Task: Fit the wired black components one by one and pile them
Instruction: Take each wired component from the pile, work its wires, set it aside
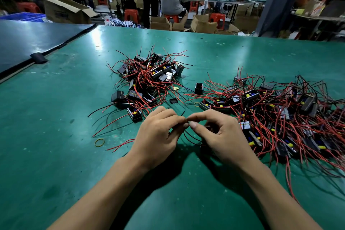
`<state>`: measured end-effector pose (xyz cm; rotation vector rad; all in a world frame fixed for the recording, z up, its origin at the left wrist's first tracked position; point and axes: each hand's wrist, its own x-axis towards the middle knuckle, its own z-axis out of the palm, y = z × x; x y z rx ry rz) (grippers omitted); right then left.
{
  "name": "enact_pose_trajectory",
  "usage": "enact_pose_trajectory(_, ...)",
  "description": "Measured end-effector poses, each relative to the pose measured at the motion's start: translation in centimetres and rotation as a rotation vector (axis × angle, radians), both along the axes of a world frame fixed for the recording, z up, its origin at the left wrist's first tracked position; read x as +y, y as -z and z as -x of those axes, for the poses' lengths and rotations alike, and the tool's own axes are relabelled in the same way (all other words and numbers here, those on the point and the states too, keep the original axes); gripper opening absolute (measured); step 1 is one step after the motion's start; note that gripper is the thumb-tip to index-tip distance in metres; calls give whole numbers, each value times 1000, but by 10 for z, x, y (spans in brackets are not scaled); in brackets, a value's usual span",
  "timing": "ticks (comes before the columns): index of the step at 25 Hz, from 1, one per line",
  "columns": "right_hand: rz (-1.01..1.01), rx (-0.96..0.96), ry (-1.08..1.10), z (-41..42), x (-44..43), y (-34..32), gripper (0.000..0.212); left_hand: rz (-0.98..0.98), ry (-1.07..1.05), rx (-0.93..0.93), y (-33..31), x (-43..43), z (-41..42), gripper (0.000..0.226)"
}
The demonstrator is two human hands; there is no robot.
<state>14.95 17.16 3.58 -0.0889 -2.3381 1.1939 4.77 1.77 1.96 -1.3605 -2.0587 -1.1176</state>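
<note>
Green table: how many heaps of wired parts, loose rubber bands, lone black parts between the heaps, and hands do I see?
Heaps of wired components: 2
Loose yellow rubber bands: 2
Lone black parts between the heaps: 2
Hands, left hand and right hand, pinching a black wire: 2
Total: 8

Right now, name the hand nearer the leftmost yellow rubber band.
Left. The left hand lies just right of the rubber band; the right hand is beyond it.
</note>
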Motion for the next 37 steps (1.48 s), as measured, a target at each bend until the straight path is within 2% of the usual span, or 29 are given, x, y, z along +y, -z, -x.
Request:
enact_pose_trajectory(4, -21, 10, -42, 3, 7, 7, 27, 7, 10, -46, 0, -1, 1, 13)
enact_pose_trajectory(9, -71, 42, -63, 5, 11, 12, 21, 4, 39, -104, -1, -3, 1, 13)
enact_pose_trajectory(17, -162, 41, -47, 3, 8, 7, 5, 41, 67, -86, -4, -4, -1, 9)
enact_pose_trajectory(20, -181, -3, -40, 1, 6, 4, 9, 43, 98, -93, -4, -4, -1, 10)
enact_pose_trajectory(28, 118, -249, -42, 2, 1, -2, 26, 71, 111, -7, -6, -3, -3, 13)
enact_pose_trajectory(33, 422, -341, -86, 4, 2, -4, 30, 59, 65, 73, -6, -2, -3, 11)
enact_pose_trajectory(35, 325, -284, -59, 3, 6, -3, 25, 35, 43, 39, -5, -3, -1, 11)
enact_pose_trajectory(37, 83, -141, -4, 1, 9, -3, 10, 24, 27, -10, -4, -5, 1, 12)
